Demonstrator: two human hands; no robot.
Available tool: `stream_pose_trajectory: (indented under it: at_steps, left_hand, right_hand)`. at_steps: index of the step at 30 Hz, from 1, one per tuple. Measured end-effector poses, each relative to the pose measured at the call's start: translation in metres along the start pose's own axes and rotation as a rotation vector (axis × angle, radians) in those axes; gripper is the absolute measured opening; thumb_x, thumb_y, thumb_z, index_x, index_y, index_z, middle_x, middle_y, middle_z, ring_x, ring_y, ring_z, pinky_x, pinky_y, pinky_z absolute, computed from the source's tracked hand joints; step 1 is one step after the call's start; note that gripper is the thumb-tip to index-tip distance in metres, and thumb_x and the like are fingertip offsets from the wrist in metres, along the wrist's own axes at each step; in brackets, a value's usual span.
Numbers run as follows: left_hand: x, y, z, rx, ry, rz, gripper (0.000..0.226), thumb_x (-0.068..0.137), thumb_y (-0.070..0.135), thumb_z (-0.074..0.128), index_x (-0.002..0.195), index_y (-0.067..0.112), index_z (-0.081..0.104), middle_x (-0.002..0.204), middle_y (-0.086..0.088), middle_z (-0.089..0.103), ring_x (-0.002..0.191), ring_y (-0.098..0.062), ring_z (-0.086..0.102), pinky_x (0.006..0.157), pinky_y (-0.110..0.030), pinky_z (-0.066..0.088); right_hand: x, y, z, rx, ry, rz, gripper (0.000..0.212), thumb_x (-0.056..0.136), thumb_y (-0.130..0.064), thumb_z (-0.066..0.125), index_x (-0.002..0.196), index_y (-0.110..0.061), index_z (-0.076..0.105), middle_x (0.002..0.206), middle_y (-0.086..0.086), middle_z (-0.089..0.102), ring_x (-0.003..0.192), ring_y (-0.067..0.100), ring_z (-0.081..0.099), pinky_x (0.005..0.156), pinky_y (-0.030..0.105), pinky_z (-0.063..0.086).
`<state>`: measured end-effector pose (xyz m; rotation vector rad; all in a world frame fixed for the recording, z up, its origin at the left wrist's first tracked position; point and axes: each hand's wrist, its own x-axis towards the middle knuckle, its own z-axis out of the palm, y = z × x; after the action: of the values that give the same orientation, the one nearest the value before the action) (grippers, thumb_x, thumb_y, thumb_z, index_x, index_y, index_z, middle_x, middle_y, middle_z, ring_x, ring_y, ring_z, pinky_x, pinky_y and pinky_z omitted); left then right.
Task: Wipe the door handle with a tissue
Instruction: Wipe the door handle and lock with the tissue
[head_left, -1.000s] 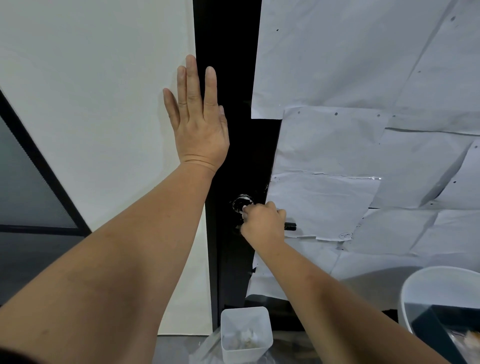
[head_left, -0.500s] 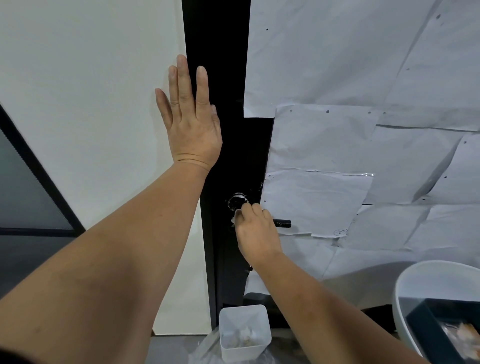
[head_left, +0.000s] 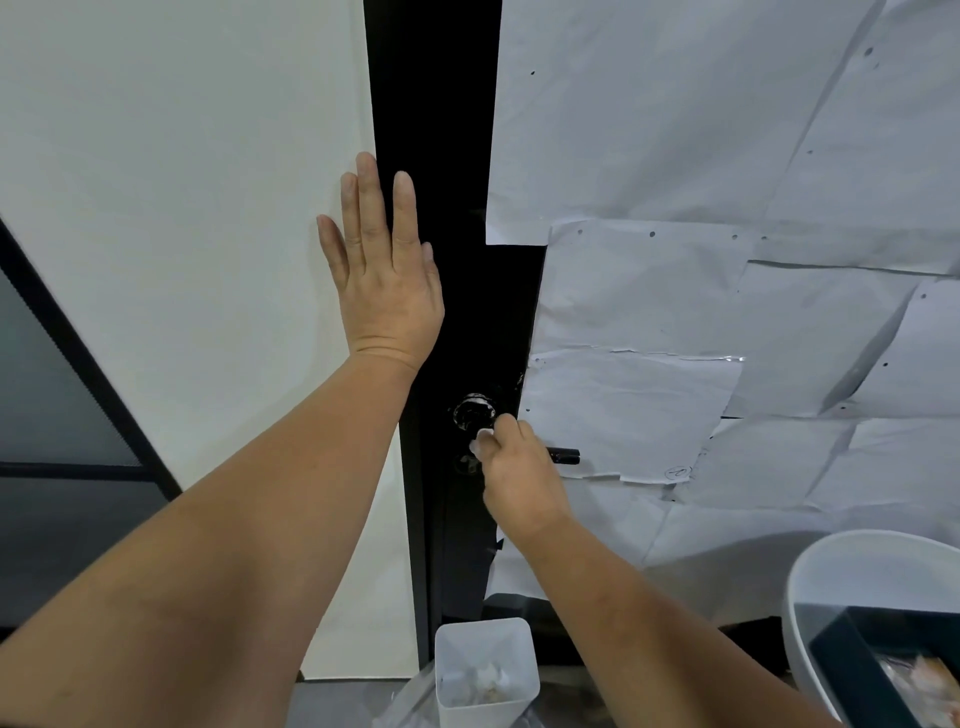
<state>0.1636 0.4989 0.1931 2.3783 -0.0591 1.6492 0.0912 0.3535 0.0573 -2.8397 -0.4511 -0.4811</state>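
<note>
Right hand (head_left: 519, 467) fingers curled, pinching tissue (head_left: 477, 440) on door handle (head_left: 563, 455); left hand (head_left: 387, 280) flat, fingers straight, against door (head_left: 436, 130).

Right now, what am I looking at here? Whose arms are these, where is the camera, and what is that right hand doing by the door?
No machine here: a person wears a wide-angle camera on the head, looking forward and down along both bare arms. The left hand lies flat, fingers straight, against the wall and the black door edge. The right hand pinches a white tissue at the door handle, beside its shiny round base. Taped paper sheets cover the door. Below stands a small white bin with crumpled scraps inside.
</note>
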Motion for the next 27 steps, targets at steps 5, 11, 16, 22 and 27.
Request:
stream_pose_trajectory:
  at_steps: [5, 11, 16, 22, 27]
  left_hand:
    - [-0.026, -0.009, 0.003, 0.005, -0.097, 0.023, 0.059, 0.1, 0.022, 0.037, 0.149, 0.007, 0.007, 0.156, -0.027, 0.015, 0.145, -0.038, 0.01, 0.117, -0.053, 0.003]
    - [-0.064, -0.021, 0.006, 0.043, -0.203, 0.061, 0.071, 0.099, 0.028, 0.043, 0.151, 0.008, -0.001, 0.156, -0.024, 0.003, 0.145, -0.039, 0.002, 0.117, -0.053, -0.001]
    - [-0.08, -0.024, 0.009, 0.041, -0.275, 0.051, 0.082, 0.1, 0.029, 0.041, 0.148, 0.014, -0.024, 0.155, -0.022, -0.007, 0.145, -0.039, -0.013, 0.116, -0.053, -0.008]
    - [-0.079, -0.025, 0.01, 0.015, -0.283, 0.05, 0.083, 0.1, 0.027, 0.039, 0.144, 0.019, -0.032, 0.154, -0.015, -0.03, 0.141, -0.031, -0.029, 0.116, -0.053, -0.012]
    - [-0.08, -0.026, 0.009, 0.0, -0.303, 0.056, 0.084, 0.1, 0.027, 0.039, 0.144, 0.02, -0.031, 0.154, -0.014, -0.028, 0.141, -0.031, -0.029, 0.115, -0.052, -0.015]
  right_hand:
    - [-0.001, 0.01, -0.003, -0.023, 0.031, 0.02, 0.024, 0.067, 0.016, 0.048, 0.08, -0.003, 0.056, 0.087, 0.008, 0.045, 0.078, 0.022, 0.044, 0.061, 0.029, 0.038]
    - [0.014, -0.006, 0.014, 0.033, 0.049, -0.097, 0.017, 0.08, -0.006, 0.046, 0.094, -0.008, 0.056, 0.098, 0.002, 0.045, 0.081, 0.019, 0.041, 0.073, 0.026, 0.035]
    - [0.03, -0.006, 0.015, 0.023, 0.035, -0.093, 0.011, 0.084, -0.012, 0.046, 0.085, -0.011, 0.056, 0.105, 0.0, 0.046, 0.086, 0.019, 0.041, 0.076, 0.029, 0.036]
    - [0.014, -0.007, 0.011, -0.082, 0.086, -0.179, 0.006, 0.076, -0.011, 0.055, 0.074, -0.012, 0.061, 0.092, 0.0, 0.052, 0.079, 0.02, 0.045, 0.066, 0.029, 0.037]
    - [0.025, -0.013, 0.008, -0.096, 0.08, -0.184, 0.014, 0.079, -0.012, 0.052, 0.07, -0.011, 0.063, 0.097, 0.001, 0.055, 0.083, 0.021, 0.047, 0.069, 0.032, 0.038]
